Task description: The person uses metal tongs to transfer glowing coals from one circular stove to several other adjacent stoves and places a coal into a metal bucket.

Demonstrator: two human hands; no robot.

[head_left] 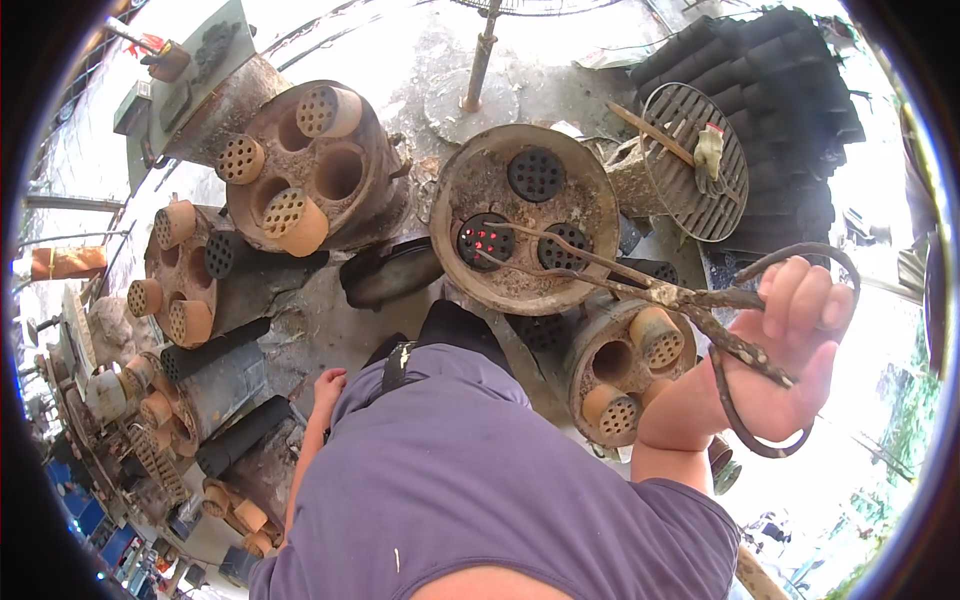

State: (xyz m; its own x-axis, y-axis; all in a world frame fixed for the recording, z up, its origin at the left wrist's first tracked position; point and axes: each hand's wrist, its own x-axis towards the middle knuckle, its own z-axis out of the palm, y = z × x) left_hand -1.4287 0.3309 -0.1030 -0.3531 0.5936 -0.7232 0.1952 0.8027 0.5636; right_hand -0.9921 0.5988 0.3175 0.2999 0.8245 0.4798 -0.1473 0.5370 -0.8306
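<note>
Fingers (800, 300) of right hand (775, 365) closed through loop handles of long rusty iron tongs (640, 285), tips spread over glowing black honeycomb coal briquette (486, 238) in round stove (590, 195); gripping pending; left hand (327, 385) hanging idle, fingers loosely curled.

tongs: long rusty iron scissor-handled tongs (640, 285), lying nearly level, looped handles at the right, thin tips parted over the stove top
briquette: round black honeycomb coal briquette (485, 238), holes glowing red, seated in the left hole of the round rusty three-hole stove (460, 190), just at the tong tips
</note>
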